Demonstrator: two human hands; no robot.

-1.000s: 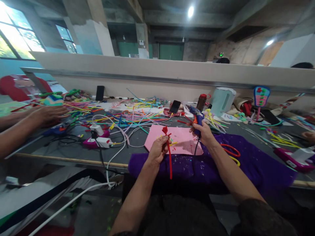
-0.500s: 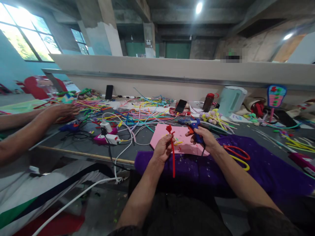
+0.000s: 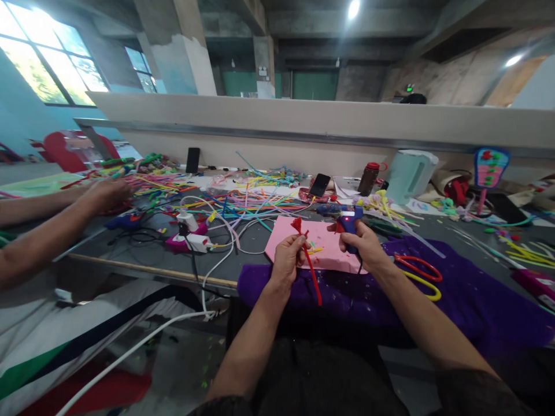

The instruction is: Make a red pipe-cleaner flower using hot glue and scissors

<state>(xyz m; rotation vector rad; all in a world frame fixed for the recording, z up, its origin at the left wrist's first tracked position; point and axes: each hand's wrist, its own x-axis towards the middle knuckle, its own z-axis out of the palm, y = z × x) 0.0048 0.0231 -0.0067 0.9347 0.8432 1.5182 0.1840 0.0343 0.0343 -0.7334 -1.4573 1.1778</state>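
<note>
A: Any containers on the surface?

B: A dark bottle with a red cap and a pale plastic kettle, both upright by the far wall; what is in them, I cannot tell.

A: And the hands?

B: The left hand has its grip pinching a fuzzy red pipe cleaner, curled at the top, straight below, over the pink foam sheet. The right hand has its grip wrapped tight around a blue plastic glue gun, nozzle pointing left. Beneath lies rumpled purple felt.
</note>
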